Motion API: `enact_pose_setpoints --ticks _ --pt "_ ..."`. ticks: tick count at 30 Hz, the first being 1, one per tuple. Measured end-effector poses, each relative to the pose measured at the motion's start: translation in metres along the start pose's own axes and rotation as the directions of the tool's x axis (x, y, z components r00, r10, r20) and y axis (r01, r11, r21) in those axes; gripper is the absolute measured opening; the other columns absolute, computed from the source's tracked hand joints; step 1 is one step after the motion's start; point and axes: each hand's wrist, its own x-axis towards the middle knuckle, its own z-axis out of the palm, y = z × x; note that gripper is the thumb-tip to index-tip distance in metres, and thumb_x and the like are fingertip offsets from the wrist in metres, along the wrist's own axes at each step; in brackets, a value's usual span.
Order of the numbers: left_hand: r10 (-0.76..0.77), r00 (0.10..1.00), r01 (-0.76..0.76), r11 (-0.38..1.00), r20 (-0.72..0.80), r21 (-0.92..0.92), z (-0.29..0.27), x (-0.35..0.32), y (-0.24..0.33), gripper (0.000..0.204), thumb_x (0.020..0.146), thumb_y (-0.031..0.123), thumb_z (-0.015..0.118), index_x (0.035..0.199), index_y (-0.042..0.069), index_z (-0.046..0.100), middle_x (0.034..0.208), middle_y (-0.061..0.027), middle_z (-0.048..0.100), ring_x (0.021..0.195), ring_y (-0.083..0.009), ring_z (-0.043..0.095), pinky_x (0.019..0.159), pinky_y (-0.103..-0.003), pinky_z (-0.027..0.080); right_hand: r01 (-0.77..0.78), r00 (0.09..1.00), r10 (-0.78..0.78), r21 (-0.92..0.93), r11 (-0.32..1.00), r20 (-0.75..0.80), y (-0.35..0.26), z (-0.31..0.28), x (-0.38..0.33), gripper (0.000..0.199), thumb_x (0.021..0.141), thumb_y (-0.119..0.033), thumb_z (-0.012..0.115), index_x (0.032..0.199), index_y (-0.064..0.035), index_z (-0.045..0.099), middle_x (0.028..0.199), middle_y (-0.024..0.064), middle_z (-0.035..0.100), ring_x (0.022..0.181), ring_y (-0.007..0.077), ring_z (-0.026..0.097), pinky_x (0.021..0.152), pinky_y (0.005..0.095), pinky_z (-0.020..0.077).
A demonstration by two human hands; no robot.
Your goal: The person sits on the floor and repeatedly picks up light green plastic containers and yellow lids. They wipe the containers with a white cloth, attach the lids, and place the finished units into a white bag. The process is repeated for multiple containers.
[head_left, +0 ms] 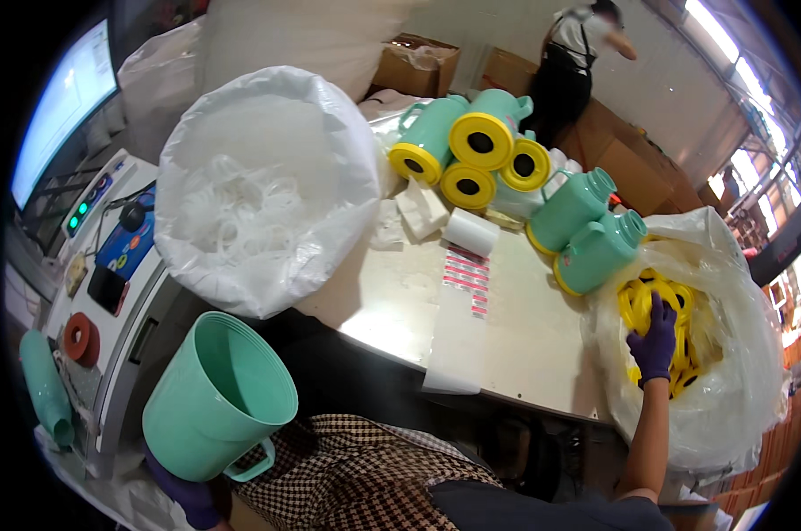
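Nearest the camera, at the lower left, the left hand (191, 497) in a purple glove is gripping the underside of a mint-green jug shell (216, 400), which is tilting with its open, ribbed mouth facing up and to the right and its handle hanging at the bottom right, just above a checked garment (365, 478) across the person's lap. To the right, the bare forearm is stretching away from the body and the right hand (654, 341), also in a purple glove, is reaching into a clear plastic bag (728, 389) at the near right edge of the table (524, 354); its fingers are curling over a heap of yellow rings (675, 305) inside, though whether they are actually pinching one I cannot tell. Near the middle of the table a strip of white backing paper with pink labels (465, 276) is trailing over the near edge from a small white roll (470, 232). On the left a big white bag (268, 186) of clear plastic rings is sitting open. Farther back, several finished mint-green jugs (595, 234) with yellow bases are lying on their sides in a pile. In the far background a person in dark overalls (577, 62) is standing beside cardboard boxes (418, 66).
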Motion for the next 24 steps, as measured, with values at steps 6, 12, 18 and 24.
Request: enact_pose_setpoints --ticks 6,12,18,24 --pt "-0.105 0.994 0.105 0.993 -0.009 -0.050 -0.002 -0.021 -0.017 0.073 0.093 0.030 0.069 0.152 0.004 0.035 0.155 -0.0143 0.042 0.137 -0.0284 0.045 0.117 -0.042 0.033 -0.213 0.945 -0.316 0.897 -0.389 0.087 -0.258 0.025 -0.004 0.093 0.084 -0.028 0.069 0.162 -0.0119 0.019 0.147 0.0122 0.050 0.132 0.0256 0.051 0.106 0.0412 0.0475" --pt "-0.257 0.963 0.250 0.755 0.077 -0.607 -0.019 -0.052 -0.028 0.048 0.111 0.034 0.033 0.153 0.010 0.037 0.156 -0.0101 0.043 0.139 -0.0252 0.044 0.118 -0.041 0.035 -0.352 0.810 -0.491 0.936 0.030 0.320 -0.359 0.138 -0.028 0.072 0.090 -0.023 0.063 0.153 -0.0043 0.035 0.145 0.0223 0.049 0.134 0.0337 0.049 0.111 0.0381 0.0417" --pt "-0.852 0.520 0.259 0.224 -0.060 -0.939 -0.027 -0.044 0.058 0.050 0.112 0.035 0.031 0.148 0.002 0.041 0.145 -0.0101 0.054 0.127 -0.0247 0.054 0.109 -0.039 0.044 0.732 0.625 -0.729 0.535 0.422 -0.280 -0.378 0.043 -0.023 0.077 0.082 -0.037 0.075 0.147 -0.0065 0.047 0.128 0.0170 0.055 0.121 0.0365 0.052 0.110 0.0537 0.0361" --pt "-0.518 0.855 0.355 0.542 0.030 -0.761 -0.002 -0.052 0.026 0.045 0.111 0.038 0.035 0.135 0.005 0.052 0.127 -0.0086 0.061 0.117 -0.0193 0.057 0.102 -0.036 0.046 0.779 0.538 -0.777 0.545 0.310 -0.327 -0.381 0.089 -0.017 0.057 0.094 -0.034 0.064 0.142 -0.0035 0.054 0.104 0.0154 0.063 0.092 0.0316 0.060 0.092 0.0457 0.0462"
